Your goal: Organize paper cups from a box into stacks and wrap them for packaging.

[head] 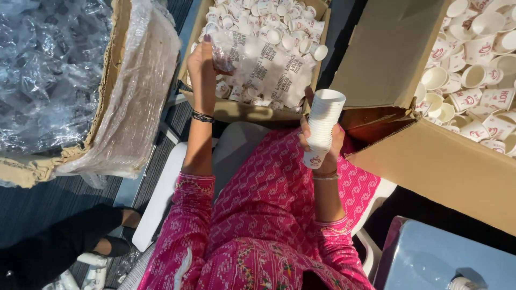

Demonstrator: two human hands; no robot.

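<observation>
Right hand [321, 140] grips cup stack [324, 124] (boxes [430, 161] flank it).

left hand [203, 59]: raised, fingers pinched shut | right hand [322, 142]: upright, fingers curled closed

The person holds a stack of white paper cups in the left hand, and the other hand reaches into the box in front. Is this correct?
Not quite. The head view shows the cup stack in the right hand, not the left. It is the left hand that reaches into the front box, gripping a clear plastic bag.
</observation>
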